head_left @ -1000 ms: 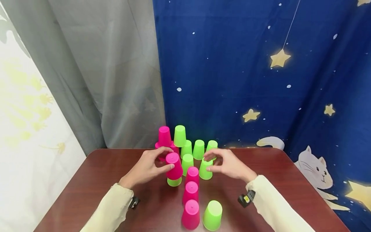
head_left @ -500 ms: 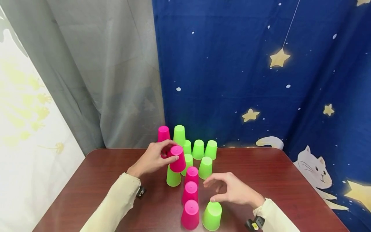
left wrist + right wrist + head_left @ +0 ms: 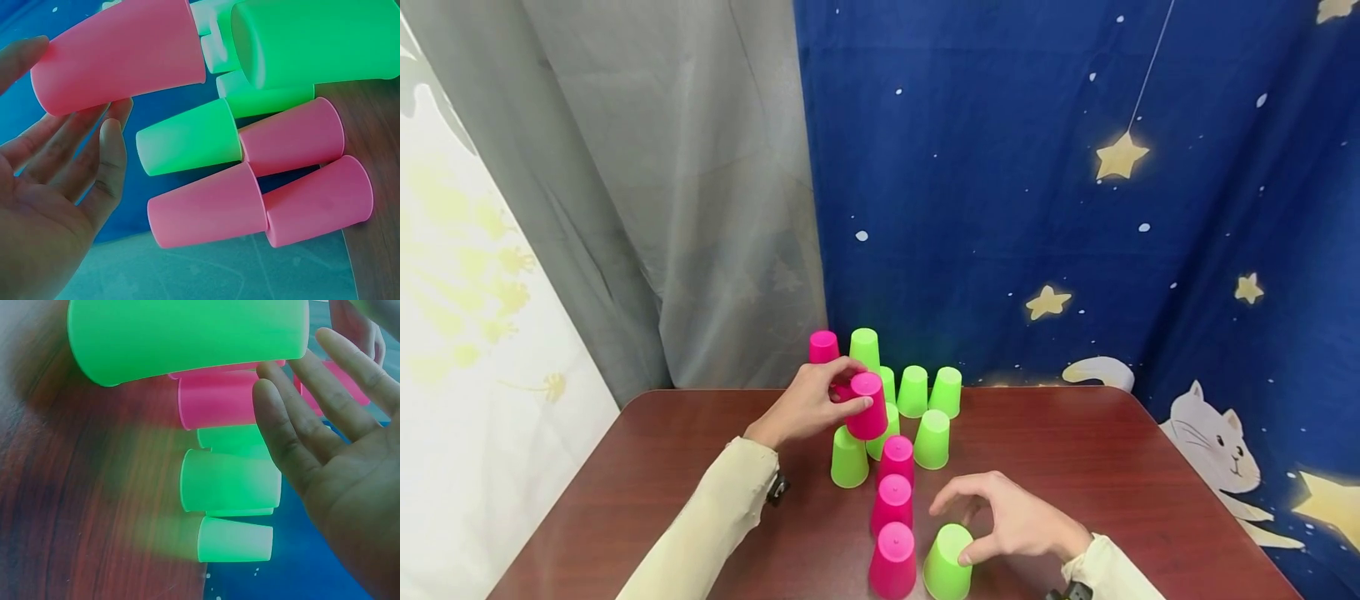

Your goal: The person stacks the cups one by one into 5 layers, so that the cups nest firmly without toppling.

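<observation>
Cup [image 3: 868, 406] in the grasp of the left hand [image 3: 808, 398], just below the centre of the head view. Its plain bright pink wall tapers upward, mouth down, to a flat closed end; the left wrist view shows the smooth side and a thin lip at the wide rim. Thumb and fingers pinch it near the narrow end, with the rim raised off the red-brown table [image 3: 685, 433]. The right hand [image 3: 1018, 517], lower right of centre, is spread wide about the top of a lime green cup [image 3: 947, 567]; whether it touches the cup cannot be told. That cup stands mouth down at the bottom of the frame. Just to its left, three pink cups [image 3: 892, 504] form a close file.

Edges and room: the table ends in a straight far edge with rounded corners, before a grey curtain [image 3: 737, 208] and a blue curtain [image 3: 970, 208]. Bare wood extends from the right-hand cups to the right edge, and from the left sleeve [image 3: 700, 525] to the left edge. Around the held cup, room is narrow, with another green cup [image 3: 849, 462] at its lower left.
</observation>
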`<state>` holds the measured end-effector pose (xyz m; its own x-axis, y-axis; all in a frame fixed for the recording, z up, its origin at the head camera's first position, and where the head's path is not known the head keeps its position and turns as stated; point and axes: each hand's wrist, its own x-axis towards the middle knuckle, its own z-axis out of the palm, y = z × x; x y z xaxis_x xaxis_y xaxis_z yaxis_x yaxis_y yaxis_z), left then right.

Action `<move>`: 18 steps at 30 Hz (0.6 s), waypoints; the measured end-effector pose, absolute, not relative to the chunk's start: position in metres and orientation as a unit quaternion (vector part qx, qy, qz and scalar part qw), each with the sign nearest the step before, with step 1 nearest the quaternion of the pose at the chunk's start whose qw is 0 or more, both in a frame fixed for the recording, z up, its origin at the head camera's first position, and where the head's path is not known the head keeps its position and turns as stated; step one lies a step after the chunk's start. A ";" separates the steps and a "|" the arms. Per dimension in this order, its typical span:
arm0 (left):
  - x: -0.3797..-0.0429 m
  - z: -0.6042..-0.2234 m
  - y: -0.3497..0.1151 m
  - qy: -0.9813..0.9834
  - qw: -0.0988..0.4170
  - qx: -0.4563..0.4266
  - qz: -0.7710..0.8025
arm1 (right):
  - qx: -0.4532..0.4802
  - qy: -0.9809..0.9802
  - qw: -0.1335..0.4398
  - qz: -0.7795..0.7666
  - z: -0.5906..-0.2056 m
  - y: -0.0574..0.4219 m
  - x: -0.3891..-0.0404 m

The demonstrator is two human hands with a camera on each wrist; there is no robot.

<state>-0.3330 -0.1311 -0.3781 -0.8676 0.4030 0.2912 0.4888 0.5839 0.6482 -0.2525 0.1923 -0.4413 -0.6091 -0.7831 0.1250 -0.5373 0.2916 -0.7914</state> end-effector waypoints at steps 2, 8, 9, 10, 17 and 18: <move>-0.335 -0.378 -0.129 -0.887 0.056 -0.252 -0.382 | -0.418 0.790 0.149 -0.423 -0.443 0.194 -0.252; -0.343 -0.380 -0.122 -0.883 0.047 -0.253 -0.392 | -0.420 0.782 0.165 -0.430 -0.446 0.195 -0.250; -0.344 -0.380 -0.121 -0.884 0.046 -0.254 -0.390 | -0.419 0.780 0.170 -0.433 -0.447 0.195 -0.250; -0.346 -0.381 -0.120 -0.885 0.047 -0.256 -0.386 | -0.417 0.778 0.175 -0.436 -0.447 0.195 -0.250; -0.356 -0.384 -0.111 -0.894 0.057 -0.248 -0.368 | -0.408 0.757 0.198 -0.470 -0.452 0.197 -0.249; -0.359 -0.384 -0.110 -0.896 0.060 -0.247 -0.363 | -0.409 0.752 0.200 -0.476 -0.453 0.197 -0.249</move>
